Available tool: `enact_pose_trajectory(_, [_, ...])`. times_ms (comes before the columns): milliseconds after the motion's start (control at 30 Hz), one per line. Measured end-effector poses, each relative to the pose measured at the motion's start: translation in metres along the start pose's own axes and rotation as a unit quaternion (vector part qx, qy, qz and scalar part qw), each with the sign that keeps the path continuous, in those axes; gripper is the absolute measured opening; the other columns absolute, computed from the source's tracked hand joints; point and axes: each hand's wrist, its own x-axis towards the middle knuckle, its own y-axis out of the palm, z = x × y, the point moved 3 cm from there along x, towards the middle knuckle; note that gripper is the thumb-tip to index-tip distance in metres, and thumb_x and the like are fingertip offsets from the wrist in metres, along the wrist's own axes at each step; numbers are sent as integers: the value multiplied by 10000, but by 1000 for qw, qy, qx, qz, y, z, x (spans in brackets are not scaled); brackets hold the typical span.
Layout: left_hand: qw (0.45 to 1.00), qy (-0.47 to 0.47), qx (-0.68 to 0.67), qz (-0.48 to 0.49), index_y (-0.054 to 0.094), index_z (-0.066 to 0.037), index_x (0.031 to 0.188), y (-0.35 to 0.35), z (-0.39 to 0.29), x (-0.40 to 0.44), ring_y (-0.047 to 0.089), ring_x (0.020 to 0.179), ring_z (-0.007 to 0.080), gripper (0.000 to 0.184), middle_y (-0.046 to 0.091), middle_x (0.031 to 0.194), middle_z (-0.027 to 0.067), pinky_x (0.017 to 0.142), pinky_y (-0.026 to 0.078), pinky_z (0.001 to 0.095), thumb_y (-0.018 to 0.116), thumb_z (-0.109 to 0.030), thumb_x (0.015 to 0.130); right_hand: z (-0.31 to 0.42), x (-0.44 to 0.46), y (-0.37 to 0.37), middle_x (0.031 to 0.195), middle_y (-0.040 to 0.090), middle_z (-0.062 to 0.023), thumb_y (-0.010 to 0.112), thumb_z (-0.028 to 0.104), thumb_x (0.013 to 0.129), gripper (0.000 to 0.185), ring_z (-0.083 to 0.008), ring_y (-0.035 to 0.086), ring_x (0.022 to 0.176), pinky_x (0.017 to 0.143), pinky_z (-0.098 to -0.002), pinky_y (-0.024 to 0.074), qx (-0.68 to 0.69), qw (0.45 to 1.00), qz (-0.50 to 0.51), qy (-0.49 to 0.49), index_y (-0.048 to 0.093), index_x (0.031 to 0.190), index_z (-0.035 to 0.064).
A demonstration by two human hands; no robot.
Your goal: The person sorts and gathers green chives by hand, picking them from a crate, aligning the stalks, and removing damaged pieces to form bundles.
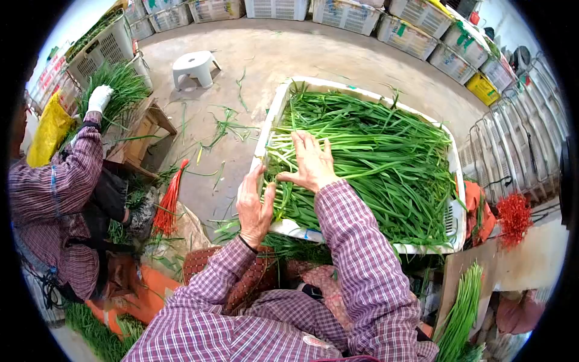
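Observation:
A white plastic crate [456, 211] stands before me, filled with long green chives [386, 166] lying roughly crosswise, their pale stem ends toward the crate's left side. My right hand [312, 164] rests over these pale ends with its fingers spread and nothing gripped. At the left rim, near the front corner, my left hand [254, 208] is held upright with fingers stretched out and thumb apart. It is beside the stem ends; whether it touches the rim or the stems I cannot tell.
To the left, a person's white-gloved hand [99, 98] is on a bunch of greens [125, 84] above a wooden stand [142, 136]. A white stool [195, 65] and red strips [170, 202] are on the floor. More chives [461, 314] lie on a board at lower right, near red ties [514, 217].

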Motion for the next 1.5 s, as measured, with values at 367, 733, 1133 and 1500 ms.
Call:
enact_pose_trajectory(367, [999, -8, 42, 27, 504, 11, 1226, -2, -2, 2, 561, 1065, 328, 442, 603, 1141, 150, 988, 368, 479, 607, -207, 856, -10, 75, 51, 1455, 320, -115, 825, 366, 557, 1050, -289, 243, 1388, 1111, -593, 152, -51, 997, 55, 14, 297, 1420, 84])
enact_pose_trajectory(733, [998, 22, 57, 25, 496, 0, 1239, 0, -5, 4, 577, 974, 312, 437, 624, 1059, 138, 886, 428, 403, 591, -113, 828, 5, 91, 64, 1146, 547, -98, 802, 464, 572, 778, -246, 472, 1161, 1023, -516, 302, -177, 979, 100, 32, 544, 1193, 74])
enact_pose_trajectory(1133, [996, 28, 76, 25, 504, -10, 1233, 1, -2, 1, 583, 995, 296, 433, 625, 1051, 127, 904, 428, 394, 607, -93, 822, 4, 87, 74, 1082, 634, -97, 596, 279, 836, 355, -240, 517, 1138, 1045, -507, 257, -155, 983, 94, 2, 587, 1145, 105])
enact_pose_trajectory(1500, [998, 38, 46, -1, 549, -8, 1157, -3, -6, 1, 590, 958, 309, 414, 633, 1015, 133, 879, 438, 405, 665, -145, 783, -34, 16, -117, 952, 642, -89, 769, 191, 704, 417, -165, 627, 893, 821, -318, 542, 328, 936, -113, -63, 559, 1035, 48])
